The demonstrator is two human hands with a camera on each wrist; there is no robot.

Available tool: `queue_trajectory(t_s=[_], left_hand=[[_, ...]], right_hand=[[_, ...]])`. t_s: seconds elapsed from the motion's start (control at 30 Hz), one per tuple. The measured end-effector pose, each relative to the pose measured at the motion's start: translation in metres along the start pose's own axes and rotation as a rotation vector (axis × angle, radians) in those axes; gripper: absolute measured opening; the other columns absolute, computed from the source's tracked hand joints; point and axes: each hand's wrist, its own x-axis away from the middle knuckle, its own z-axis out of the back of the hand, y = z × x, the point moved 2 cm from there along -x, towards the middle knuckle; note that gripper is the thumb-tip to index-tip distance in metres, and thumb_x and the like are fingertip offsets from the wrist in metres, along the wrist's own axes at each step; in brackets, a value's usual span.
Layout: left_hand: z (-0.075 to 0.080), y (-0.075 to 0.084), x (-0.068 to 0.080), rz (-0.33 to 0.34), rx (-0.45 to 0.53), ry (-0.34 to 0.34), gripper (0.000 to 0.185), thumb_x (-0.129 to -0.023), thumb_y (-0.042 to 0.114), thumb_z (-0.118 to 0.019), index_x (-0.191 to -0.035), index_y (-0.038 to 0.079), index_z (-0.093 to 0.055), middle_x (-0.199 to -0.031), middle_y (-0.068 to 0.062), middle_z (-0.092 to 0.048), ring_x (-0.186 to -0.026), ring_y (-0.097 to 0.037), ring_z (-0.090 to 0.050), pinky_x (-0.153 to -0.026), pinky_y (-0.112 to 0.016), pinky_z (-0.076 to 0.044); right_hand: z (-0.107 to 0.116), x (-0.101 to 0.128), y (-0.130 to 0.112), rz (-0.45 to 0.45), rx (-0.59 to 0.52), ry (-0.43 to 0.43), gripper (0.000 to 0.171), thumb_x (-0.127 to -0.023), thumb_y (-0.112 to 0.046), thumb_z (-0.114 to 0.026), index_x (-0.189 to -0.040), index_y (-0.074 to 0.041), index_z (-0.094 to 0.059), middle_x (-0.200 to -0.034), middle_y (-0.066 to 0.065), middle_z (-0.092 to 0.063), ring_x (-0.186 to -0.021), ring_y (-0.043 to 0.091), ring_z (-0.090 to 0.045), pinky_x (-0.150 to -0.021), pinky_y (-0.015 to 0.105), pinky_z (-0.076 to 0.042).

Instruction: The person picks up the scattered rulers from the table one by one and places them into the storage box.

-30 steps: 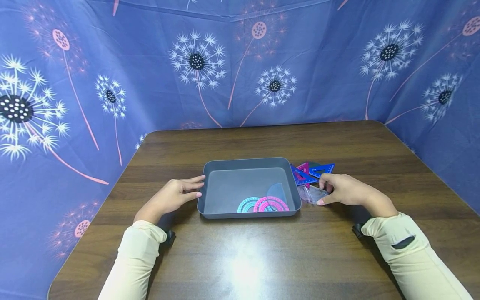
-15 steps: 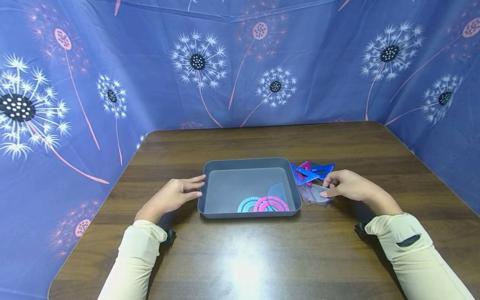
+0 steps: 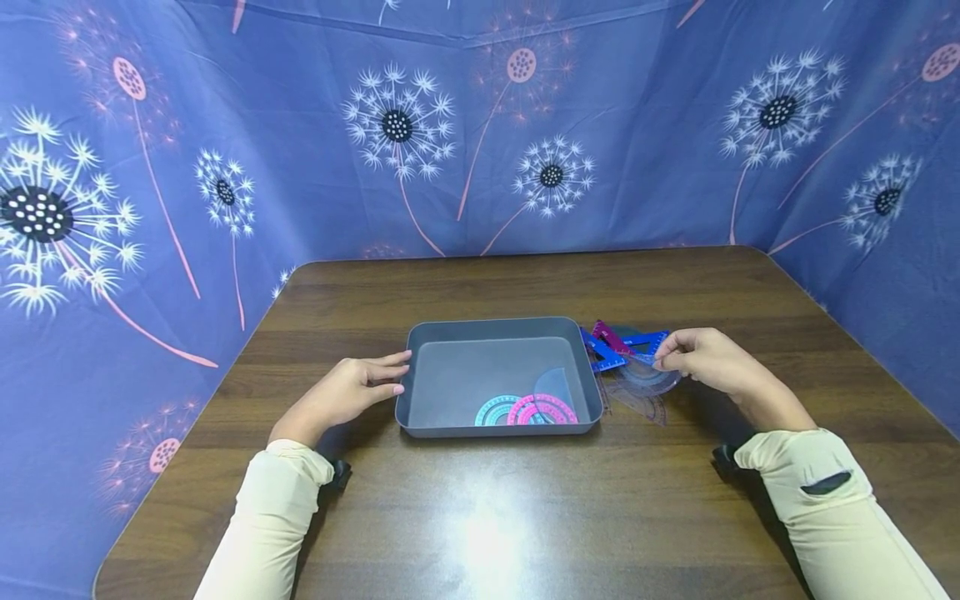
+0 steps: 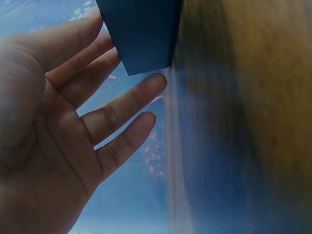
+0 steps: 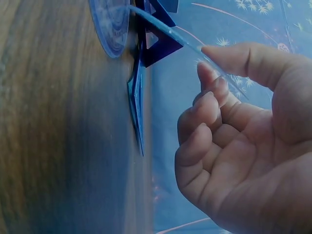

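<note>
- Now the right hand [image 3: 708, 360] has lifted a clear protractor [image 3: 647, 377] off the table [image 3: 480, 500]; half a second ago the same piece lay lower, almost flat by the tray. In the right wrist view the thumb and the forefinger pinch its thin edge [image 5: 195, 44], and the other fingers are curled without touching it.
- So I judge that one more piece is on the way from the pile to the tray [image 3: 498, 375]. It hangs just right of the tray's right wall, tilted, and is not yet over it.
- The left hand [image 3: 348, 392] has not moved: the fingers are straight and relaxed, and rest against the tray's left wall [image 4: 141, 34].
- Count, from near to far: two hands; one tray; in the tray three protractors, one teal [image 3: 495, 410], one pink [image 3: 542, 408], one clear [image 3: 553, 382].
- One more clear piece [image 3: 637, 404] lies on the table under the lifted one.
- Behind it, the pile [image 3: 618, 343] has about two blue set squares and one pink; they overlap, so I cannot count exactly.
</note>
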Motion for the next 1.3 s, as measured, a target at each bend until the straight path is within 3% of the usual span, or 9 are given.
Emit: queue_trajectory(t_s=[0.3,0.53,0.67,0.9,1.1,1.3], left_hand=[[-0.002,-0.001,0.0,0.005,-0.002,0.002,0.04,-0.096,0.019,-0.067,-0.131,-0.001,-0.063,-0.148,-0.005,-0.051,-0.136,-0.03,-0.046,-0.107,-0.049,-0.041],[-0.002,0.0,0.001,0.022,0.005,-0.002,0.041,-0.096,0.02,-0.067,-0.131,0.0,-0.063,-0.148,-0.003,-0.051,-0.136,-0.028,-0.046,-0.107,-0.049,-0.041],[-0.002,0.0,0.001,0.026,0.005,-0.01,0.04,-0.097,0.02,-0.066,-0.132,0.0,-0.062,-0.149,-0.002,-0.05,-0.137,-0.028,-0.045,-0.108,-0.048,-0.041],[-0.001,0.0,0.001,0.028,0.009,-0.014,0.041,-0.097,0.019,-0.066,-0.133,0.0,-0.062,-0.149,-0.002,-0.049,-0.138,-0.028,-0.044,-0.108,-0.048,-0.04],[-0.001,0.001,0.0,0.034,0.01,-0.013,0.041,-0.097,0.02,-0.066,-0.133,0.001,-0.062,-0.149,-0.002,-0.049,-0.137,-0.028,-0.045,-0.108,-0.048,-0.041],[-0.001,0.001,0.0,0.03,0.015,-0.012,0.041,-0.097,0.02,-0.067,-0.133,0.0,-0.062,-0.149,-0.002,-0.049,-0.138,-0.027,-0.044,-0.108,-0.048,-0.041]], right_hand=[[0.005,0.003,-0.001,0.0,0.005,0.144,0.022,-0.091,-0.018,-0.07,-0.097,0.003,-0.069,-0.083,0.002,-0.065,-0.072,0.016,-0.055,-0.063,0.033,-0.047],[0.009,0.004,-0.001,0.058,0.068,0.404,0.023,-0.091,-0.026,-0.072,-0.095,-0.004,-0.074,-0.079,0.0,-0.066,-0.068,0.012,-0.054,-0.056,0.028,-0.044],[0.01,0.006,-0.002,0.084,0.099,0.507,0.023,-0.09,-0.03,-0.074,-0.093,-0.007,-0.076,-0.079,-0.004,-0.069,-0.069,0.007,-0.052,-0.056,0.026,-0.041],[0.009,0.007,-0.005,0.128,0.025,0.616,0.028,-0.091,-0.034,-0.074,-0.096,-0.007,-0.077,-0.066,-0.017,-0.06,-0.062,0.004,-0.045,-0.051,0.025,-0.035],[0.006,0.008,-0.012,0.166,-0.029,0.67,0.033,-0.09,-0.038,-0.074,-0.099,-0.006,-0.077,-0.065,-0.015,-0.057,-0.06,0.006,-0.043,-0.049,0.025,-0.033],[-0.001,0.008,-0.02,0.251,-0.046,0.698,0.025,-0.089,-0.029,-0.077,-0.098,-0.006,-0.076,-0.062,-0.011,-0.055,-0.057,0.004,-0.042,-0.047,0.023,-0.033]])
